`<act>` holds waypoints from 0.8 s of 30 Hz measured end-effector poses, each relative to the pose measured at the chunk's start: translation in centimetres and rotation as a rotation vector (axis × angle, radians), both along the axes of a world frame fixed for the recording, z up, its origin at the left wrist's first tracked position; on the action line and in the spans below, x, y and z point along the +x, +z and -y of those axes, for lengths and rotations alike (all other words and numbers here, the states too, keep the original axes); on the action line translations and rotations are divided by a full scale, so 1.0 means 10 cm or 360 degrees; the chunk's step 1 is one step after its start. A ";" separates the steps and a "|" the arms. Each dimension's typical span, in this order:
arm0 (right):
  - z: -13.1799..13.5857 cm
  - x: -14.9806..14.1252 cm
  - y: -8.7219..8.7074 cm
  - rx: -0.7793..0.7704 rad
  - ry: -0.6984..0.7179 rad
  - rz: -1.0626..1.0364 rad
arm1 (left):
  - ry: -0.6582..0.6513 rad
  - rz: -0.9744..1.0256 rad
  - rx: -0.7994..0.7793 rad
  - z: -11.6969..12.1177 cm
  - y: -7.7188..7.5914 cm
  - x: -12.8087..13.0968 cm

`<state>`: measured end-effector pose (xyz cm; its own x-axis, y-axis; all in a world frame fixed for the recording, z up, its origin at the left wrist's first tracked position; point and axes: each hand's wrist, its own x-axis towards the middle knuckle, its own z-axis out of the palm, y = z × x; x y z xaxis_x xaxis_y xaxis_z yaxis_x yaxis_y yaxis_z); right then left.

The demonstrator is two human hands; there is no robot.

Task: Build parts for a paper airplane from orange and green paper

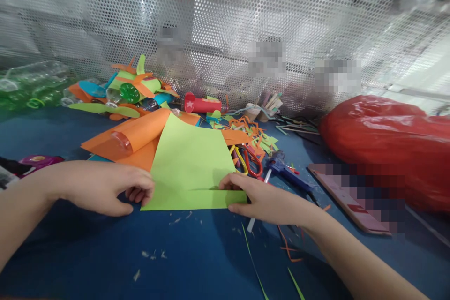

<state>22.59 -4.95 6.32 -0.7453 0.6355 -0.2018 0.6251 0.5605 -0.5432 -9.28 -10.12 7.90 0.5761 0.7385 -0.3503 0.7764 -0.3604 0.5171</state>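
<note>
A sheet of light green paper (191, 154) lies in front of me, with a narrow strip folded up along its near edge. My right hand (246, 197) pinches the right end of that fold between thumb and fingers. At the sheet's lower left corner is my left hand (130, 187), its fingers loosely curled and the thumb apart, with nothing seen in its grasp. Behind the sheet, orange paper (147, 131) is rolled around what looks like a clear plastic bottle. Scissors with red and yellow handles (251, 161) and a blue glue gun (288, 173) lie beyond my right hand.
Paper scraps (246, 124) litter the blue table (190, 258). Plastic bottles (38, 84) and bottle models with paper fins (137, 84) stand at the back left. A red plastic bag (383, 145) and a phone (351, 201) are on the right. A perforated metal screen (225, 23) closes the back.
</note>
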 end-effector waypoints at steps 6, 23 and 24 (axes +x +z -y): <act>0.04 -0.16 -0.13 0.0228 -0.0292 -0.0075 | 0.0287 -0.0060 0.0414 -0.05 -0.06 0.25; 0.18 -0.30 -0.25 0.0575 -0.0393 0.0137 | 0.0260 -0.0020 0.0667 -0.06 -0.40 0.69; 0.17 -0.27 -0.23 0.0511 -0.0385 0.0136 | 0.0258 -0.0026 0.0649 -0.06 -0.39 0.67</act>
